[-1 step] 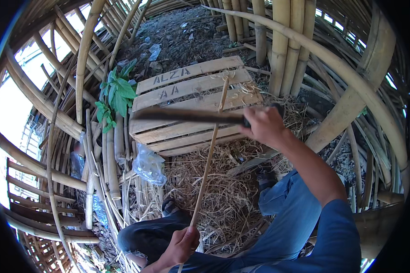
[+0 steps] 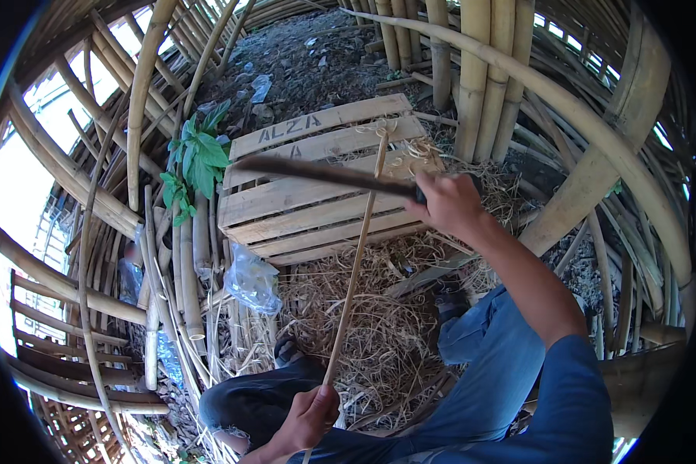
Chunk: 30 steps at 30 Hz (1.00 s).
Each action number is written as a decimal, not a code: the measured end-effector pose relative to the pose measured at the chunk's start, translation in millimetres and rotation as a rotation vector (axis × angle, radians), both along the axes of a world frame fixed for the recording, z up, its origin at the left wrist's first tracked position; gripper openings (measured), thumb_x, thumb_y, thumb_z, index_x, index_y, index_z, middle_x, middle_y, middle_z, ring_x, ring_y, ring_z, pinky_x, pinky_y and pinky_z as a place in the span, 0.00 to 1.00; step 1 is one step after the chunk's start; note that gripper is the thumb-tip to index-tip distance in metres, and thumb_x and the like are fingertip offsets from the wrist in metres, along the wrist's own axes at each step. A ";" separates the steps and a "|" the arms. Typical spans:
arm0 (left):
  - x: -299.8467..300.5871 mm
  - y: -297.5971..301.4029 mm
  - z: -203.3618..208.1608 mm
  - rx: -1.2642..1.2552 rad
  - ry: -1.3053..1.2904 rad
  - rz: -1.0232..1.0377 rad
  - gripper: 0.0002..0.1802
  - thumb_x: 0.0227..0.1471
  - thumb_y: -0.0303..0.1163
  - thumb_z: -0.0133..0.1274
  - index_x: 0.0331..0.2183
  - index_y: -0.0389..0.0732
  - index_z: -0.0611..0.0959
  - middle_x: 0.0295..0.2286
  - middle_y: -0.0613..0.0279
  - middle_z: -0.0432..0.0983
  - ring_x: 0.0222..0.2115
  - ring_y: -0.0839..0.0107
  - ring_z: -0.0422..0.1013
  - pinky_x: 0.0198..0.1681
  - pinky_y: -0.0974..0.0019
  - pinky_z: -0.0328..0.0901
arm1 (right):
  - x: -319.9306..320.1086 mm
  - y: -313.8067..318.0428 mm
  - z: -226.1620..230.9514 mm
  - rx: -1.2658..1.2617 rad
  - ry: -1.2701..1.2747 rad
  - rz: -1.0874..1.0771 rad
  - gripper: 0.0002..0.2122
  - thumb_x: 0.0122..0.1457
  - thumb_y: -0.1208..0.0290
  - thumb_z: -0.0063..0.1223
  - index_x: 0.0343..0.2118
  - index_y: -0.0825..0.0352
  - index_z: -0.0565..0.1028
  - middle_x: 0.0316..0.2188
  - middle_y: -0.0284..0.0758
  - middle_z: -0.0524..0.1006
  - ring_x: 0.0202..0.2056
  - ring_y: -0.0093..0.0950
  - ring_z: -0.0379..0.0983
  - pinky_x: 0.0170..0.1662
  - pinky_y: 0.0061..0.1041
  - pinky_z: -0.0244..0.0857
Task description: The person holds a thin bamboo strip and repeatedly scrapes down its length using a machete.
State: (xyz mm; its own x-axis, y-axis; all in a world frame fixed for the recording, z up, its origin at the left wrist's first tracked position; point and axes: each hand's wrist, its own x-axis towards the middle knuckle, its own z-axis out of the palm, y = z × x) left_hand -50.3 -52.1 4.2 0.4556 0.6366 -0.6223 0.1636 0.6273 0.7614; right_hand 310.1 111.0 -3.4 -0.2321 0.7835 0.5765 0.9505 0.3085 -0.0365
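Clearly, both hands are occupied. The left hand (image 2: 311,414), low in the view and close to the person's lap, has its fingers curled tightly around a thin bamboo stick (image 2: 352,290), with the thumb lying along it; no gap shows between fingers and stick. A short end of the stick pokes out below the fist, and the rest slants up and slightly right over the ground, its far end resting on a slatted wooden crate (image 2: 261,209). Pale curls of shaving lie on the crate around that far end.

Meanwhile, the right hand (image 2: 450,203) is above the right side of the crate, its fingers wrapped closed around the dark handle of a long knife (image 2: 313,172). The handle's butt shows past the hand. The blade points left across the crate and crosses the stick near its upper part; blur makes it impossible to tell whether the edge touches the wood.

Below the crate, a tangle of dry shavings (image 2: 398,329) covers the ground between the person's legs, which are in blue jeans (image 2: 503,352). A clear plastic bag (image 2: 253,282) sits beside the crate's near left corner, and a leafy green plant (image 2: 205,158) stands just left of it.
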 end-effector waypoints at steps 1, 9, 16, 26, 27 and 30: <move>1.6 -1.1 0.0 0.037 0.005 -0.015 0.26 0.64 0.48 0.33 0.21 0.40 0.68 0.14 0.69 0.61 0.14 0.81 0.55 0.17 0.75 0.51 | 6.5 5.2 1.9 -0.041 0.039 -0.098 0.16 0.51 0.57 0.57 0.28 0.66 0.69 0.15 0.36 0.73 0.15 0.34 0.72 0.17 0.33 0.66; 2.0 4.1 1.0 -0.001 0.053 -0.018 0.26 0.64 0.46 0.34 0.21 0.39 0.68 0.15 0.70 0.60 0.15 0.80 0.56 0.19 0.74 0.53 | 12.3 7.7 -2.5 -0.084 -0.077 -0.041 0.17 0.55 0.54 0.54 0.27 0.67 0.69 0.14 0.38 0.73 0.13 0.31 0.70 0.15 0.32 0.64; 4.6 9.2 -2.5 0.273 0.186 -0.077 0.26 0.64 0.43 0.34 0.20 0.37 0.69 0.15 0.70 0.61 0.17 0.80 0.55 0.20 0.72 0.54 | 14.2 0.5 7.0 -0.094 0.209 -0.123 0.20 0.61 0.52 0.44 0.26 0.67 0.71 0.09 0.31 0.70 0.11 0.27 0.69 0.12 0.30 0.63; 8.8 4.9 -3.1 0.440 0.300 -0.103 0.25 0.64 0.41 0.36 0.20 0.35 0.70 0.13 0.70 0.62 0.15 0.79 0.55 0.19 0.70 0.54 | 21.3 4.7 20.7 -0.187 0.191 -0.281 0.21 0.59 0.51 0.45 0.28 0.70 0.72 0.13 0.37 0.73 0.12 0.32 0.72 0.15 0.31 0.66; 6.8 4.7 -3.8 0.410 0.291 -0.088 0.24 0.63 0.40 0.37 0.20 0.35 0.70 0.13 0.69 0.62 0.15 0.79 0.55 0.19 0.69 0.54 | 15.1 -2.5 17.0 -0.119 0.139 -0.214 0.21 0.60 0.51 0.45 0.28 0.69 0.71 0.12 0.37 0.73 0.12 0.32 0.71 0.15 0.32 0.66; 7.3 3.9 -1.7 0.408 0.280 -0.091 0.24 0.63 0.40 0.37 0.20 0.34 0.71 0.13 0.69 0.62 0.15 0.79 0.55 0.19 0.69 0.54 | 20.4 -0.8 10.1 0.118 -0.029 -0.084 0.20 0.60 0.52 0.45 0.28 0.69 0.70 0.12 0.36 0.72 0.12 0.31 0.71 0.14 0.32 0.65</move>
State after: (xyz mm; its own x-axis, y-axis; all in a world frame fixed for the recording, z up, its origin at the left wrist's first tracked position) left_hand -43.0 -48.2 2.5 0.3717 0.8188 -0.4375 0.4371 0.2615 0.8606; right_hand 330.5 110.3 6.8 -0.1861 0.7281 0.6597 0.9734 0.2279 0.0230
